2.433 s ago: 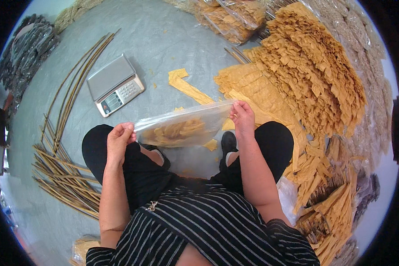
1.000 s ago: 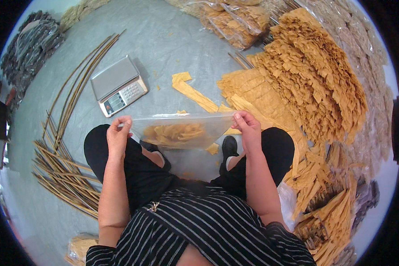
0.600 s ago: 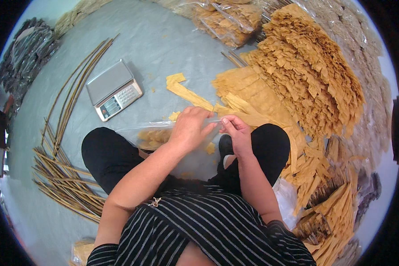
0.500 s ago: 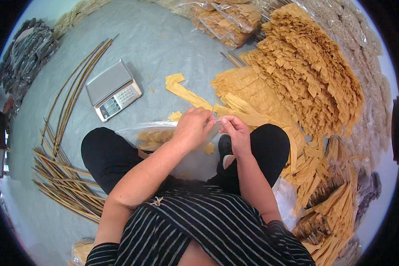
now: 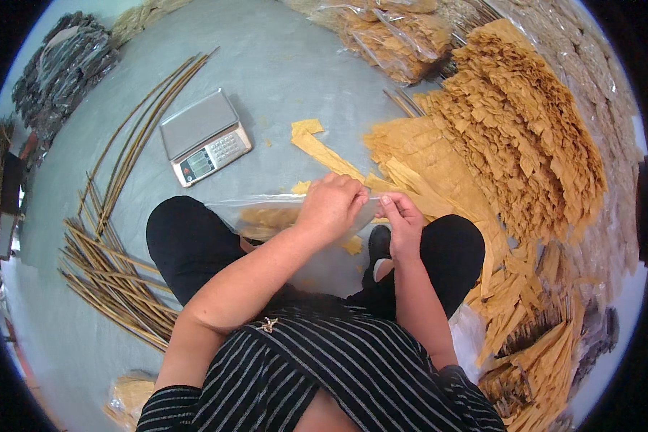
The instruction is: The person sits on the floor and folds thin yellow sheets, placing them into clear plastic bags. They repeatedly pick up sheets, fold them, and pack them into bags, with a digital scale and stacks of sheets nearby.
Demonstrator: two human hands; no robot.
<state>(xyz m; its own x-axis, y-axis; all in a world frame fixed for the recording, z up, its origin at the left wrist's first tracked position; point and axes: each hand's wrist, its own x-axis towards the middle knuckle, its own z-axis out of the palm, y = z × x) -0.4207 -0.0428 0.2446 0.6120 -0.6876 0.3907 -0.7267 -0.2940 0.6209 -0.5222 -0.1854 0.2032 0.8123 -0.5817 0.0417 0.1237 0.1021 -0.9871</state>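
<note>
A clear plastic bag with yellow dried sheets inside lies across the space between my knees, its top edge running left to right. My left hand has crossed to the bag's right end, fingers closed on the top edge. Just to its right, my right hand pinches the bag's corner between thumb and forefinger. Loose yellow strips lie on the floor beyond the bag.
A silver digital scale stands ahead-left. Long thin sticks lie along my left. Large piles of crinkled yellow sheets fill the right, with bagged yellow bundles behind. Dark wrapped bundles sit at the far left.
My left hand has moved from the bag's left corner across to the right end, beside my right hand. The bag's left part now sags, and my view has shifted slightly.
</note>
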